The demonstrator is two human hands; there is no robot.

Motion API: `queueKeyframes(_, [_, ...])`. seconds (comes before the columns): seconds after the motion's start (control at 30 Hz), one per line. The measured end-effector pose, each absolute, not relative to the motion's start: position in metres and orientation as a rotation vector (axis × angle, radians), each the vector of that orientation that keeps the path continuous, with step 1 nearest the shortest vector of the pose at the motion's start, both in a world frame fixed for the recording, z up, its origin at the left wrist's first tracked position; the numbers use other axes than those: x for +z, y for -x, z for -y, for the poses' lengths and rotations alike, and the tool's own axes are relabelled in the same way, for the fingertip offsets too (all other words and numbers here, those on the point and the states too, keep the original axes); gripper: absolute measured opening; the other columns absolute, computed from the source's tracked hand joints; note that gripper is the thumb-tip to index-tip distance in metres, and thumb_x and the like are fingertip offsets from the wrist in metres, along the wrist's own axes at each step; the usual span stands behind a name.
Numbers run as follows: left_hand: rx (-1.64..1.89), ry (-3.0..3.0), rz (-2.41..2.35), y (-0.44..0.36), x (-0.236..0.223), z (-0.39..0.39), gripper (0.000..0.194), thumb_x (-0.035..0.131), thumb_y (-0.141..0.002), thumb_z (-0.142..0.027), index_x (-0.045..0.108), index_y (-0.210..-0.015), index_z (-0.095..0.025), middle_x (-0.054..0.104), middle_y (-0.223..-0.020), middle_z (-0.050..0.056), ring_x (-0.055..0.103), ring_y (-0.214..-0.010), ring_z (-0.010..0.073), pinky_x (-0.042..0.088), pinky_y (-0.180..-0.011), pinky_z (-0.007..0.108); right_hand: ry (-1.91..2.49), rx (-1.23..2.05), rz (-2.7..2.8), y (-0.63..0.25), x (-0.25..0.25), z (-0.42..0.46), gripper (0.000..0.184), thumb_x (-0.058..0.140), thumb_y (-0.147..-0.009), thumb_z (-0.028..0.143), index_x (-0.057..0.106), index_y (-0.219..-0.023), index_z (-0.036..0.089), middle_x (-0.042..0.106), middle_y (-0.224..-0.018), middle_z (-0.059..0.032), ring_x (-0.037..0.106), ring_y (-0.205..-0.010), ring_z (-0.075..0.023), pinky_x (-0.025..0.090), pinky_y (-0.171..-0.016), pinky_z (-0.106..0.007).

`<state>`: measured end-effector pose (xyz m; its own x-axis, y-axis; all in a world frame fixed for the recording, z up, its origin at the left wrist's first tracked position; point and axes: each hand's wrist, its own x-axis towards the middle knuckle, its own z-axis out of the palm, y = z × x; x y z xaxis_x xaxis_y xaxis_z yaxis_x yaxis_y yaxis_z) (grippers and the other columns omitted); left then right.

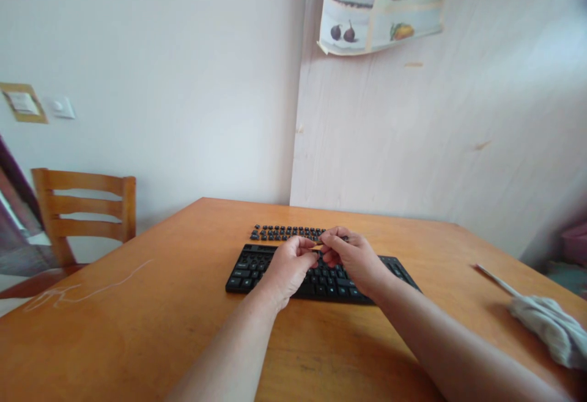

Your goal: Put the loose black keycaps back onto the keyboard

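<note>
A black keyboard lies on the wooden table, with keys gone from its upper rows. Just above it my two hands meet, fingertips almost touching. My left hand is closed in a pinch; whatever sits between thumb and forefinger is too small to name. Closed as well, my right hand pinches a thin dark tool; its tip points toward the left fingers, and its kind does not show. Behind the keyboard, loose black keycaps stand in rows, partly hidden by my hands.
The wooden table reaches back to the wall. At the right lie a crumpled grey-white cloth and a thin pale stick. A white string lies at the left. A wooden chair stands past the left edge.
</note>
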<state>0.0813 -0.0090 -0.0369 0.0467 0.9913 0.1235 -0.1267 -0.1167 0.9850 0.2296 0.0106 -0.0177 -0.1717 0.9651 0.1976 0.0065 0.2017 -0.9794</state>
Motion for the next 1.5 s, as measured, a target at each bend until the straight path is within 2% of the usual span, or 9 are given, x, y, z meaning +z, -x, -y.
queueKeyframes(0.1, [1.304, -1.193, -1.067, -0.081, -0.035, 0.009, 0.021, 0.065, -0.074, -0.017, 0.06, -0.094, -0.015, 0.069, -0.082, 0.007, 0.066, -0.072, 0.0157, 0.047, -0.071, 0.028, 1.013, 1.082, 1.431, -0.233, -0.015, -0.014, 0.029, 0.058, -0.082, 0.045, 0.064, -0.085, 0.017, 0.064, -0.079, -0.0043, 0.059, -0.066, -0.0146, 0.046, -0.057, -0.026])
queueKeyframes(0.27, [1.306, -1.112, -1.057, -0.079, -0.032, 0.01, 0.018, 0.064, -0.075, -0.017, 0.06, -0.092, -0.015, 0.069, -0.086, 0.008, 0.066, -0.071, 0.0151, 0.046, -0.068, 0.027, 1.048, 0.703, 1.608, -0.241, -0.016, -0.022, 0.034, 0.05, -0.088, 0.044, 0.067, -0.077, 0.017, 0.066, -0.088, -0.007, 0.059, -0.092, -0.0201, 0.044, -0.08, -0.031])
queueKeyframes(0.43, [1.292, -1.094, -1.051, -0.077, -0.032, 0.01, 0.02, 0.061, -0.077, -0.018, 0.06, -0.096, -0.015, 0.07, -0.091, 0.009, 0.067, -0.073, 0.0149, 0.047, -0.071, 0.028, 1.028, 0.684, 1.89, -0.242, -0.021, -0.021, 0.036, 0.04, -0.094, 0.043, 0.063, -0.091, 0.017, 0.058, -0.069, -0.0012, 0.053, -0.063, -0.0142, 0.042, -0.063, -0.027])
queueKeyframes(0.53, [1.29, -1.066, -1.03, -0.076, -0.032, 0.009, 0.023, 0.063, -0.075, -0.018, 0.059, -0.097, -0.015, 0.069, -0.089, 0.008, 0.067, -0.074, 0.015, 0.048, -0.072, 0.028, 1.04, 0.576, 2.052, -0.24, -0.021, -0.017, 0.026, 0.052, -0.088, 0.036, 0.064, -0.101, 0.017, 0.052, -0.064, 0.0025, 0.047, -0.058, -0.0121, 0.036, -0.055, -0.024])
queueKeyframes(0.63, [1.295, -1.058, -1.008, -0.076, -0.033, 0.009, 0.024, 0.064, -0.074, -0.019, 0.059, -0.097, -0.016, 0.069, -0.083, 0.006, 0.066, -0.073, 0.0151, 0.048, -0.072, 0.028, 1.083, 0.537, 2.111, -0.239, -0.021, -0.015, 0.026, 0.06, -0.081, 0.031, 0.066, -0.103, 0.018, 0.05, -0.059, 0.0047, 0.043, -0.053, -0.0106, 0.03, -0.051, -0.023])
queueKeyframes(0.83, [1.282, -1.072, -1.016, -0.077, -0.034, 0.009, 0.027, 0.067, -0.072, -0.024, 0.059, -0.097, -0.016, 0.068, -0.082, 0.006, 0.065, -0.073, 0.0156, 0.047, -0.071, 0.029, 1.041, 0.521, 2.146, -0.241, -0.02, -0.015, 0.017, 0.058, -0.081, 0.029, 0.07, -0.09, 0.021, 0.063, -0.071, 0.0008, 0.052, -0.062, -0.0129, 0.035, -0.058, -0.024])
queueKeyframes(1.17, [1.558, -0.909, -1.254, -0.06, -0.026, 0.001, 0.029, 0.068, -0.066, -0.031, 0.063, -0.091, -0.016, 0.068, -0.085, 0.005, 0.063, -0.075, 0.0144, 0.043, -0.068, 0.027, 1.481, 0.362, 1.959, -0.278, -0.017, -0.075, 0.025, 0.061, -0.075, 0.035, 0.073, -0.087, 0.016, 0.057, -0.057, 0.0011, 0.048, -0.053, -0.0133, 0.031, -0.051, -0.025])
queueKeyframes(1.33, [1.626, -0.8, -1.262, -0.055, -0.024, -0.001, 0.032, 0.066, -0.066, -0.035, 0.062, -0.092, -0.017, 0.068, -0.089, 0.006, 0.062, -0.073, 0.0125, 0.04, -0.065, 0.025, 1.666, 0.273, 2.06, -0.287, -0.03, -0.105, 0.023, 0.06, -0.076, 0.029, 0.074, -0.091, 0.017, 0.067, -0.071, -0.0043, 0.057, -0.065, -0.016, 0.037, -0.059, -0.025])
queueKeyframes(1.5, [1.649, -0.77, -1.265, -0.052, -0.024, -0.003, 0.032, 0.067, -0.063, -0.036, 0.061, -0.089, -0.018, 0.069, -0.087, 0.005, 0.063, -0.073, 0.0124, 0.04, -0.063, 0.024, 1.726, 0.243, 2.126, -0.281, -0.043, -0.121, 0.019, 0.062, -0.074, 0.026, 0.075, -0.085, 0.019, 0.071, -0.079, -0.0071, 0.059, -0.072, -0.0182, 0.036, -0.06, -0.026])
